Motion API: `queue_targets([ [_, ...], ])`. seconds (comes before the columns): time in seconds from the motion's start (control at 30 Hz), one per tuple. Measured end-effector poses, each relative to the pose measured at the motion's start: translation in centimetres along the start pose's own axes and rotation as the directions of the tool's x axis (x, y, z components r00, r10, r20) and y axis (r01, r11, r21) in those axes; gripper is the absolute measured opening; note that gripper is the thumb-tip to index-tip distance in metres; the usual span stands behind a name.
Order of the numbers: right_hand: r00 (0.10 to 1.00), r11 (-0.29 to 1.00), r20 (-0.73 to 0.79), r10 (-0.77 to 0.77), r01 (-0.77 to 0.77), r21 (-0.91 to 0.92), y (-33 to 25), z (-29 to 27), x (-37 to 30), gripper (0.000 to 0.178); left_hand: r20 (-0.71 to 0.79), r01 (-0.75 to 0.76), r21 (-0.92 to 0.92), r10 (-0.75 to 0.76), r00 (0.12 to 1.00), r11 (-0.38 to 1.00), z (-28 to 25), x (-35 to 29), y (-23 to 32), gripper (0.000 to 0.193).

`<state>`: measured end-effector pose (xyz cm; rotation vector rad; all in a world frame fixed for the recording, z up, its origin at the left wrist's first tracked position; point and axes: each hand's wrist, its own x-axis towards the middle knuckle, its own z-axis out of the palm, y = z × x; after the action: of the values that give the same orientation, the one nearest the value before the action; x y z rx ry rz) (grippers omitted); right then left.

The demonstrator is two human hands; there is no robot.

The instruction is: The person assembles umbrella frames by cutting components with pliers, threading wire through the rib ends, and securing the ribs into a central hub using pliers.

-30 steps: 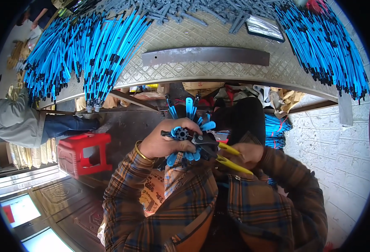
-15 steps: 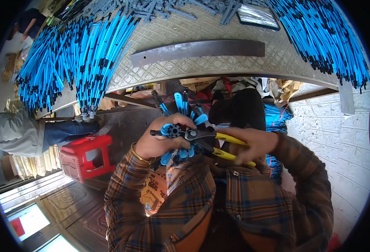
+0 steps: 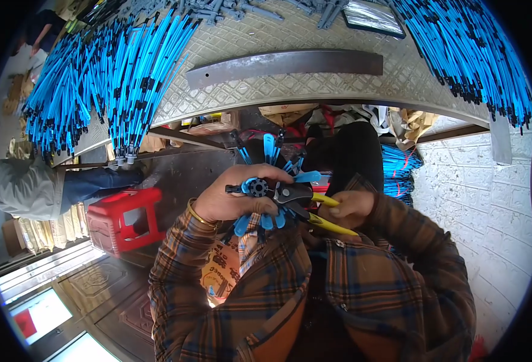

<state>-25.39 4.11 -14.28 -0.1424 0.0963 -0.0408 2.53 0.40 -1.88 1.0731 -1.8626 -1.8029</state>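
Note:
My left hand (image 3: 232,196) is closed around a round black hub (image 3: 257,187) with holes round its face. Several flat blue strips (image 3: 269,148) with black ends fan out from it, above and below my fingers. In my right hand (image 3: 353,208) are pliers (image 3: 333,225) with yellow handles and dark metal heads. My fingers lie on the upper handle, and the lower handle stands apart from it. The pliers' head meets the strips close beside the hub. Its jaw tips are hidden by my left fingers.
Ahead is a table (image 3: 248,93) with a dark metal bar (image 3: 290,65), grey plastic parts (image 3: 229,9) and bundles of blue rods at left (image 3: 136,90) and right (image 3: 468,54). A red stool (image 3: 106,223) and another person (image 3: 27,187) are at left. A white brick wall (image 3: 471,211) stands at right.
My right fingers have drawn up off the lower handle and sit bunched on the upper one. The hub, my left hand and the pliers' head have shifted slightly right.

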Motion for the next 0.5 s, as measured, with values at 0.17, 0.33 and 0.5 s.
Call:
queue_targets([
  [0.17, 0.95, 0.895, -0.307, 0.053, -0.181, -0.408, -4.6, 7.0, -2.0, 0.03, 0.029, -0.026, 0.005, 0.026, 0.999, 1.0, 0.5, 0.4, 0.1, 0.051],
  [0.33, 0.937, 0.851, -0.346, 0.054, -0.225, -0.474, -5.6, 9.1, -1.9, 0.027, 0.031, 0.037, 0.035, -0.039, 0.999, 0.999, 0.7, -0.1, 0.5, 0.051],
  [0.5, 0.955, 0.832, -0.289, 0.069, -0.215, -0.512, -5.2, 8.2, -1.8, 0.026, 0.014, 0.01, -0.002, -0.01, 1.0, 1.0, 0.9, -0.3, 0.5, 0.051],
])
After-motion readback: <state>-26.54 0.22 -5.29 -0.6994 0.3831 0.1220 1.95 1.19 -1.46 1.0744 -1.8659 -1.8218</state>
